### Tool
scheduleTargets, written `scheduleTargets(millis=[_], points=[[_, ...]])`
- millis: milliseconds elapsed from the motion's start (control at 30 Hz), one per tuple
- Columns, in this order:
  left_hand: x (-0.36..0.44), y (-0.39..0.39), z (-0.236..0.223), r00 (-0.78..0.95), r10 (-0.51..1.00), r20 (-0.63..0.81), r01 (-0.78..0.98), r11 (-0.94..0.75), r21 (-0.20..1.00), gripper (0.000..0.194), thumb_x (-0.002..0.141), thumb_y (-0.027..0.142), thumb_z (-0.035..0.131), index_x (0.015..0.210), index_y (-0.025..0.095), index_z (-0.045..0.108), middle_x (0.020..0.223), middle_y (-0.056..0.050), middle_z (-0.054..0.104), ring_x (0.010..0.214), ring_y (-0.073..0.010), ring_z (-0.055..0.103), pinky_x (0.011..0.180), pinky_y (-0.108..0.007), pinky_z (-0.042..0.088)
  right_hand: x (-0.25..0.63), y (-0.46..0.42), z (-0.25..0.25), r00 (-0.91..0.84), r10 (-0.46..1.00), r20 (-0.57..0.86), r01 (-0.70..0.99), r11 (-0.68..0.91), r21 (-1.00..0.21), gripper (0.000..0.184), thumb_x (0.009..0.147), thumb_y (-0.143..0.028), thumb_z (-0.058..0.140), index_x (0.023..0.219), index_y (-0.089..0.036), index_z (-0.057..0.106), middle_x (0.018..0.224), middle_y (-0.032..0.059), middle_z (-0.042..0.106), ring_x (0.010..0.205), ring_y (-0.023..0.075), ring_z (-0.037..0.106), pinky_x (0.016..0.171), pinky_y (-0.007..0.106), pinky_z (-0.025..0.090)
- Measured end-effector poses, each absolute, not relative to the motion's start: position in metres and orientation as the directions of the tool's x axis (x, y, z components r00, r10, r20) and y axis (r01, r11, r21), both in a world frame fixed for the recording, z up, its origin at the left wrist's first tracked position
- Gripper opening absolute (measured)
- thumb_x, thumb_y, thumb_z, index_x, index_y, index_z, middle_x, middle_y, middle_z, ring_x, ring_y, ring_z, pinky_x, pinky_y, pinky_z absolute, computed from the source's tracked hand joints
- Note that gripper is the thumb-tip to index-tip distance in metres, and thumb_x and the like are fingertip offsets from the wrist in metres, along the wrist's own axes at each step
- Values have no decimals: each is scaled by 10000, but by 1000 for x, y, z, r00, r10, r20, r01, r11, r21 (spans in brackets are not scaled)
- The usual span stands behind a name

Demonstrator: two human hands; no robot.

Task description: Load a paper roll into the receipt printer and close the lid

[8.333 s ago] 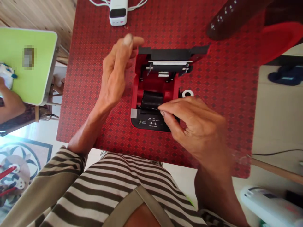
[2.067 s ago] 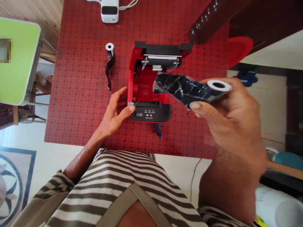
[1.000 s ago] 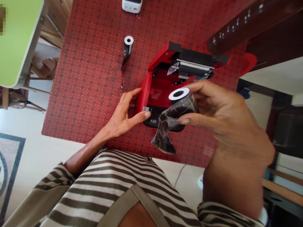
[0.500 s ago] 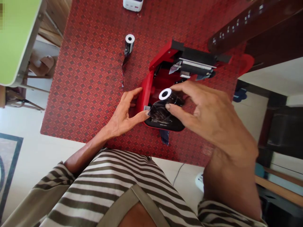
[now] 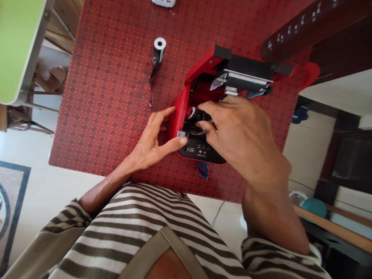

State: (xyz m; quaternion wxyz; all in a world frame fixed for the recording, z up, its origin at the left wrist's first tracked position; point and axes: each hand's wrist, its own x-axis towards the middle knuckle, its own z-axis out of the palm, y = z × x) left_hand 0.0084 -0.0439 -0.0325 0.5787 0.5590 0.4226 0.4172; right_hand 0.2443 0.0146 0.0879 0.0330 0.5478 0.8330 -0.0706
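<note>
A red and black label printer (image 5: pixel 200 153) stands on the table, its lid (image 5: pixel 247 68) raised. My left hand (image 5: pixel 152 141) grips the printer's front left corner, thumb on the front panel's edge and fingers along the red side wall. Inside the compartment, my right hand (image 5: pixel 241 135) holds a roll of black ribbon (image 5: pixel 193 112) between thumb and fingers. The roll's white core end faces the left wall, and its loose film lies near the front panel. My fingers hide most of the roll. Pieces of film (image 5: pixel 219 81) hang at the lid's roller.
Another black ribbon roll (image 5: pixel 159 48) stands on the red patterned table (image 5: pixel 116 77), its tail trailing toward me. A dark film strip (image 5: pixel 203 170) sticks out below the printer's front. A white device (image 5: pixel 164 3) lies at the far edge; a dark cylinder (image 5: pixel 290 33) is at right.
The printer has turned clockwise under my left hand. My right hand has brought the ribbon roll from the air at right down into the compartment. The other roll appeared at left after the oldest frame.
</note>
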Motion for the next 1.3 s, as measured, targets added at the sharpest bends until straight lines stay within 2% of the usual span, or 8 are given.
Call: scheduleTargets(millis=[167,400,567,667,800,933,1100,1300], points=[[11,-45,-34,281,959,-20,-18,26,999,920,1105,838,939,1837,377,627,1833,-169,706,1679,-459,709,1406,-714,631,247,29,76,-423,887,-184,906,415,-84,219,1070,-136,688,1121,-254,866,1090,150,923,1016,362,842,816,446,550],[9,-46,-32,288,958,-17,-3,18,1000,894,1120,797,939,1849,389,620,1848,-158,692,1669,-447,711,1397,-697,633,243,31,82,-358,895,-267,933,330,-146,229,1123,-163,686,1186,-255,886,1379,187,916,1239,423,866,969,509,627],[8,-46,-33,292,956,-6,-15,10,1000,888,1125,766,946,1855,379,619,1852,-162,680,1672,-455,711,1403,-707,622,239,30,78,-359,898,-252,929,319,-186,227,1100,-125,680,1130,-240,873,1282,191,912,1293,446,878,1118,567,692],[7,-46,-33,300,954,-11,-13,16,1000,884,1127,778,939,1856,398,613,1861,-154,672,1680,-457,701,1398,-711,623,247,22,78,-380,911,-158,908,336,-249,381,1096,-56,615,1258,-238,908,1291,186,929,1368,456,883,1244,639,696],[8,-46,-32,302,953,-21,0,22,1000,872,1137,786,924,1856,403,614,1850,-155,673,1678,-464,703,1394,-721,622,270,1,97,-459,885,-79,834,399,-381,640,1144,-21,482,1530,-294,914,1516,126,948,1425,385,904,1302,608,721],[9,-46,-36,292,956,-27,5,27,1000,916,1121,818,919,1873,405,596,1857,-165,673,1652,-464,720,1379,-726,636,285,-22,117,-558,830,0,741,498,-450,582,1236,-147,580,1734,-344,809,1708,67,890,1511,370,885,1325,609,720],[9,-46,-40,283,959,-32,11,30,999,927,1111,852,902,1868,410,600,1826,-164,709,1663,-448,715,1387,-713,642,273,-34,115,-509,859,59,771,486,-412,354,1259,-239,696,1426,-410,958,1456,54,967,1331,385,895,1216,635,730],[8,-45,-37,279,959,-52,28,46,999,924,1112,896,872,1860,415,618,1834,-151,723,1672,-435,719,1415,-709,631,265,-49,100,-415,879,236,814,474,-336,317,1235,-150,757,1173,-358,988,1155,60,964,1069,320,865,976,535,729]])
